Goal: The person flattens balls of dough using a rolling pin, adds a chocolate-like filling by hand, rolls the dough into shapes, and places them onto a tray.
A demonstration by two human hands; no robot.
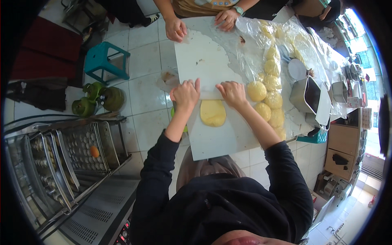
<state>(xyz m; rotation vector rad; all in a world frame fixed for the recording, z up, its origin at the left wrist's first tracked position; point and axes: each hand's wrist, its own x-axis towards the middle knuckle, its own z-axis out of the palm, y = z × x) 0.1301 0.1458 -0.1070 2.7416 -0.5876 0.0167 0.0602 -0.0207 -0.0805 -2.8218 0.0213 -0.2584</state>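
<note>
A flattened oval of yellow dough (212, 114) lies on the pale tabletop (220, 141) in front of me. Across its far edge runs a whitish rolling pin (210, 95), hard to make out against the table. My left hand (186, 94) is closed over the pin's left end, thumb pointing away from me. The right end is under my right hand (233, 94), also closed, with its thumb toward the middle. Just right of that hand sit several round yellow dough balls (257, 91) under clear plastic sheeting (249, 45).
Across the table a co-worker's hands (175, 30) rest near its far edge. Metal loaf tins (305, 94) stand at the right. A teal stool (107, 61), green gas cylinders (98, 97) and a rack of trays (87, 147) are on the left.
</note>
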